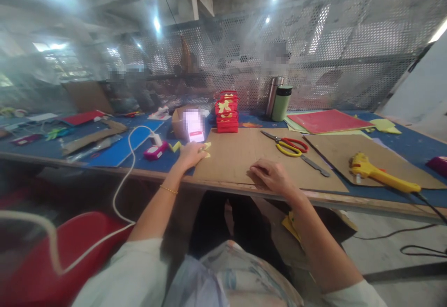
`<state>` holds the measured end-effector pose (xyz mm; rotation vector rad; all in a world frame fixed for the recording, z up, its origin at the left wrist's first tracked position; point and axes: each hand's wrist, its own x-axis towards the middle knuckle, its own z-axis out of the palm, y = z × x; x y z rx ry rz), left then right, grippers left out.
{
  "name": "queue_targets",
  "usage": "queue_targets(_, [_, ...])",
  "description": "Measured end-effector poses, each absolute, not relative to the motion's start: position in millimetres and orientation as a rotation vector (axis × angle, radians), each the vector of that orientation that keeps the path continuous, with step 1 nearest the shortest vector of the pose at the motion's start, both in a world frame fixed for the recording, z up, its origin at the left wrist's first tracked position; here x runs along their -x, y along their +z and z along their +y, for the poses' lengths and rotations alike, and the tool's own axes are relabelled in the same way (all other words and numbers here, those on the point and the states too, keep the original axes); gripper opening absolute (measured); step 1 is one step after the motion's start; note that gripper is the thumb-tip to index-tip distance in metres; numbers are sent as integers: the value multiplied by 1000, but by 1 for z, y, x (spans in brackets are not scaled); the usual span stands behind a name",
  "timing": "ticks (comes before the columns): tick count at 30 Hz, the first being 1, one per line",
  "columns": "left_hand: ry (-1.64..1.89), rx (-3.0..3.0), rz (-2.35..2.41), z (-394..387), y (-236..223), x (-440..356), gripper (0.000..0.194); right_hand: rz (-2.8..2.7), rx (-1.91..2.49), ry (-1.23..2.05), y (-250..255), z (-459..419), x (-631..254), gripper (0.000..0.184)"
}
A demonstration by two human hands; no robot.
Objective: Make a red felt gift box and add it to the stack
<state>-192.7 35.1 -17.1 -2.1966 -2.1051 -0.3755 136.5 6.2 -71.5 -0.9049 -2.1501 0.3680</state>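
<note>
My left hand [192, 155] lies at the left edge of a flat cardboard sheet [230, 158], its fingers closed on a small pale-yellow cut piece [207, 148]. Just left of that hand is a yellow zigzag strip [175, 146], and a lit phone [194, 127] stands tilted behind it. My right hand [272, 175] rests near the front edge of the cardboard, fingers curled together, with nothing visible in them. Beyond it lie scissors [288, 146] with red and yellow handles and a grey blade-like tool [314, 165].
A red decorated box [226, 113] stands at the back, with a green bottle [282, 104] and a steel flask [272, 97] to its right. A yellow glue gun [380, 173] lies on more cardboard. A white cable [130, 158] hangs over the table edge by a purple box [155, 151].
</note>
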Motion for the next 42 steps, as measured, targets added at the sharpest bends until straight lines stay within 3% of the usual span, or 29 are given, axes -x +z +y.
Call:
queue_targets(9, [-172,2118,-2013,38,-11,177,29,-2148,890,388,-68,4,-137,24])
queue_targets(21, [-790,2094,-2035,41,-11,199,25,-2149,898,390,-68,5,-137,23])
queue_targets(42, [-853,1909,-2032,32,-5,215,21,-2137,900,388,-69,5,-137,25])
